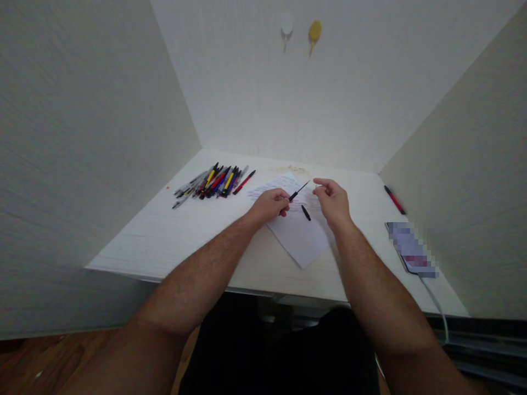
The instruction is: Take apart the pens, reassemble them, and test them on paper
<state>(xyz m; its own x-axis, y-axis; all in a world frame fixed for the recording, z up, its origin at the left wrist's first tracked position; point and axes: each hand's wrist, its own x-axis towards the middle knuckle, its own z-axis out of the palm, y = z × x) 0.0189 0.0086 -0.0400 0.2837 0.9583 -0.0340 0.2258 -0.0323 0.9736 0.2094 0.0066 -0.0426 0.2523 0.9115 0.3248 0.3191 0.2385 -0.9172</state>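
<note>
My left hand (272, 206) is closed around the dark barrel of a pen (293, 196). A thin dark refill sticks out of its front end, slanting up to the right. Just right of that tip is my right hand (334, 202), its index finger extended and the other fingers curled in a pinch. Something tiny and pale may be between them, too small to name. Below the hands, a short black pen part (306, 213) lies on a sheet of paper (302, 241). Scribbled lines cover the paper's far part.
A heap of pens (218, 182) in several colours lies at the left, with a red pen (244, 182) at its right side. Another red-and-black pen (394, 199) rests by the right wall, above a phone (411, 249) with a white cable (436, 304). Walls enclose the white table (173, 247).
</note>
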